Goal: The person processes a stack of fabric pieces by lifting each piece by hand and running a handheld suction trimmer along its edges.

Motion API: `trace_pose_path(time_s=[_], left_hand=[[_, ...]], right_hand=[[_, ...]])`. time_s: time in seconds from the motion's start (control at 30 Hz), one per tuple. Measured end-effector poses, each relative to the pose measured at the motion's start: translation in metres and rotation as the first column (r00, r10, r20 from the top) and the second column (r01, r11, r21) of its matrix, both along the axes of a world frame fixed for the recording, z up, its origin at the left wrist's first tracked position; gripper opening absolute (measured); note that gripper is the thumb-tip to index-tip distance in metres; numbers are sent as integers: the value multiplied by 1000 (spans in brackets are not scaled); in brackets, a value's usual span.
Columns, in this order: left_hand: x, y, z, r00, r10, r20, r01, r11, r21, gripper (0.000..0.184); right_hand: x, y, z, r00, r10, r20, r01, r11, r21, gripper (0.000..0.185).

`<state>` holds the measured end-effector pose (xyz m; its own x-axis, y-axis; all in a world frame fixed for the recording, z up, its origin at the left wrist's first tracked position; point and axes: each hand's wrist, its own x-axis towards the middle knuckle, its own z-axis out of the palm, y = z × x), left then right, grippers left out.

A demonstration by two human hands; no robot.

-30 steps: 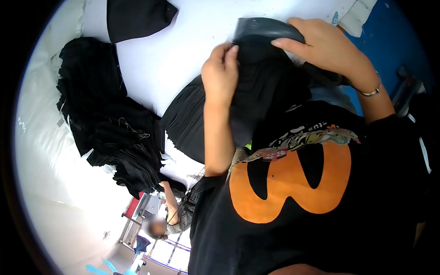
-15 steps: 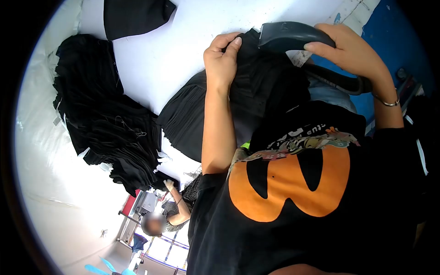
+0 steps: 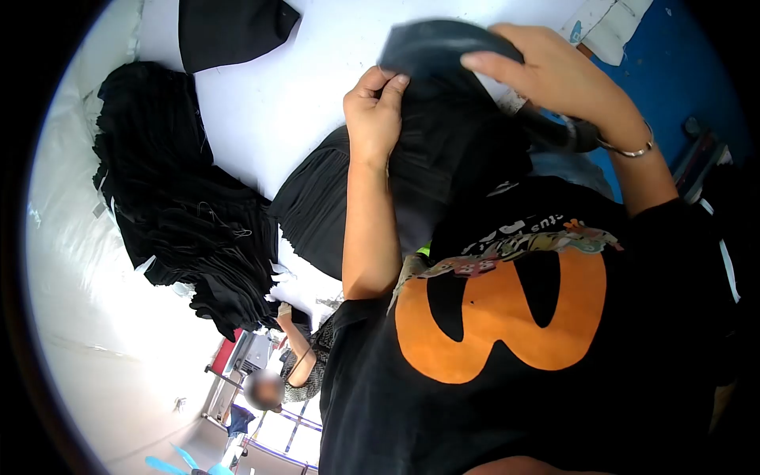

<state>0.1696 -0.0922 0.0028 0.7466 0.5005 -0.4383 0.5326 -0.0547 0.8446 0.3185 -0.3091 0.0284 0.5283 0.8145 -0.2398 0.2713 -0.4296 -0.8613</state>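
Note:
My left hand [image 3: 374,119] is closed with thumb and finger pinching the edge of a black pleated fabric piece [image 3: 443,146], which drapes down toward my lap. My right hand [image 3: 554,75] grips a dark handheld thread trimmer [image 3: 443,46], with a thick black hose [image 3: 550,131] below the wrist. The trimmer is blurred, and its blunt front end is right by my left fingertips, over the fabric's edge. Whether the tip touches the cloth I cannot tell.
A long heap of black garments [image 3: 158,174] lies on the white table [image 3: 261,119] at the left. Another black piece [image 3: 229,32] is at the top. A co-worker [image 3: 305,356] reaches toward the heap's lower end. Blue floor [image 3: 665,63] shows at the upper right.
My right hand has moved the trimmer left and slightly up, along the fabric edge to my left fingers. My left hand has shifted slightly left and down, still pinching. The co-worker's arm has moved slightly.

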Motion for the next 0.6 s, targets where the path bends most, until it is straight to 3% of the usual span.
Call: trace_pose_path(time_s=[0.07, 0.13, 0.17, 0.2, 0.27, 0.33, 0.37, 0.4, 0.47, 0.5, 0.53, 0.6], left_hand=[[1, -5, 5, 999, 26, 41, -28, 999, 45, 12], [-2, -6, 7, 999, 46, 28, -47, 998, 45, 16], [-1, -6, 5, 999, 46, 29, -47, 998, 43, 16], [0, -6, 2, 999, 40, 31, -41, 998, 45, 16], [2, -6, 1, 999, 28, 37, -30, 999, 43, 16], [-4, 1, 12, 1000, 21, -9, -20, 995, 101, 16], [-11, 4, 23, 999, -40, -8, 40, 997, 61, 17], [-13, 20, 40, 978, -194, -83, 175, 965, -195, 21], [-5, 4, 38, 965, -133, -225, 159, 982, 99, 31], [-5, 2, 24, 936, -280, -212, 351, 765, 541, 41], [-3, -6, 20, 902, -366, -230, 404, 526, 748, 44], [5, -11, 8, 839, -499, -216, 426, 356, 832, 43]], right_hand=[[5, -4, 1, 996, -48, 69, 43, 996, 75, 40], [12, -27, 21, 979, -14, -203, -10, 993, -119, 39], [9, -32, 19, 974, -2, -226, -28, 991, -127, 38], [5, -33, 6, 986, 64, -151, -76, 994, -75, 39], [-9, -15, -16, 994, 10, 108, -23, 991, 128, 39], [-6, -16, -13, 996, -22, 84, 12, 993, 120, 39], [-4, -23, 2, 994, -100, -46, 99, 995, -28, 39], [-1, -30, 16, 967, -192, -165, 160, 969, -187, 39], [0, -47, 20, 965, -173, -198, 143, 977, -155, 40], [-1, -52, 16, 990, -76, -116, 61, 990, -128, 41], [-3, -52, 15, 999, 20, -25, -22, 994, -108, 42], [-18, -29, 4, 959, 51, 278, -16, 992, -128, 49]])
